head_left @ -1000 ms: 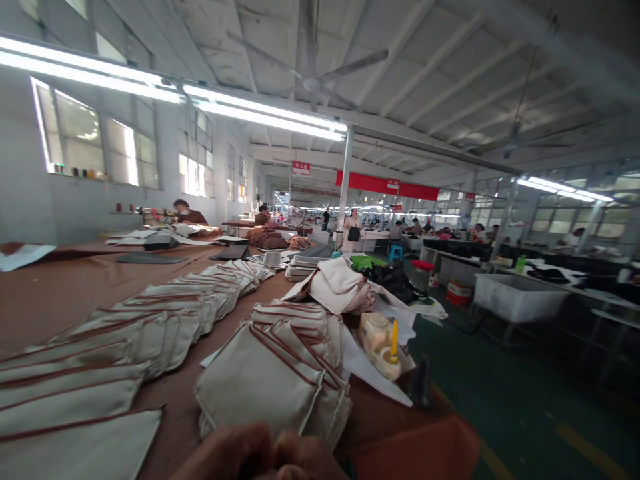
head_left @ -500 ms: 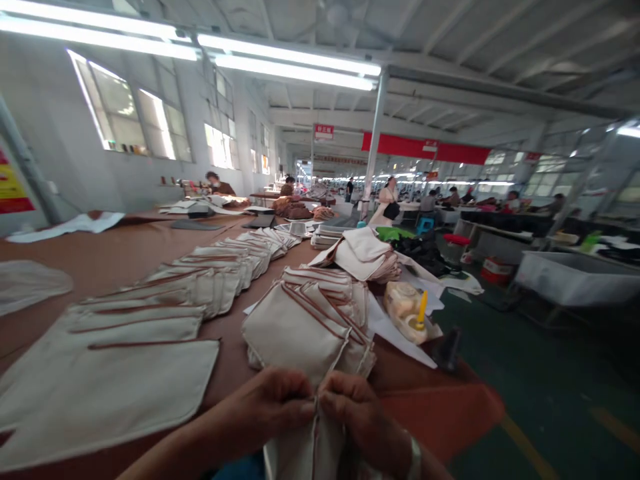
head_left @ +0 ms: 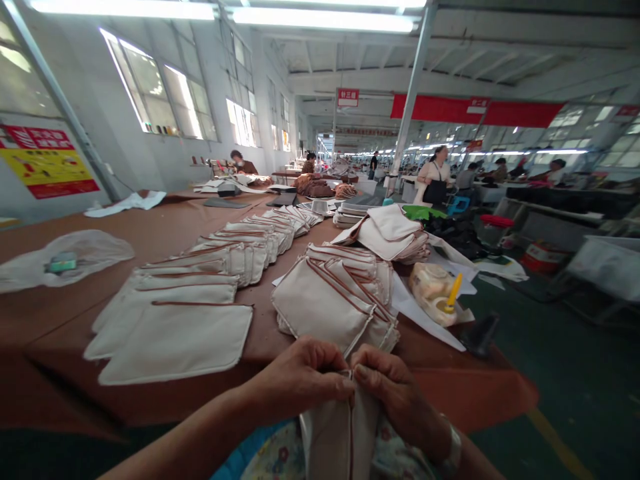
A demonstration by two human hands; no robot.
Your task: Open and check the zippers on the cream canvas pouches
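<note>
My left hand (head_left: 305, 380) and my right hand (head_left: 393, 390) meet above my lap, thumbs and fingers pinched on the top end of a white fabric piece (head_left: 327, 437). A brown-edged seam runs down its middle between the hands, and its lower part hangs over my lap. Just beyond my hands, on the table, lies a fanned pile of white sewn pieces (head_left: 320, 303) with brown edging. To the left stretches a long overlapping row of similar pieces (head_left: 195, 337), laid flat. What the fingertips pinch exactly is partly hidden.
The brown-covered table (head_left: 270, 333) ends near my lap. On its right are a folded stack (head_left: 393, 230), a container with a yellow-nozzled bottle (head_left: 453, 293) and a dark cone-shaped object (head_left: 480, 337). A plastic bag (head_left: 95, 250) lies left. A person (head_left: 435, 177) stands farther back.
The view has tilted down and swung left, so the table appears shifted and more of my lap shows. Both hands keep pinching the white fabric piece close together.
</note>
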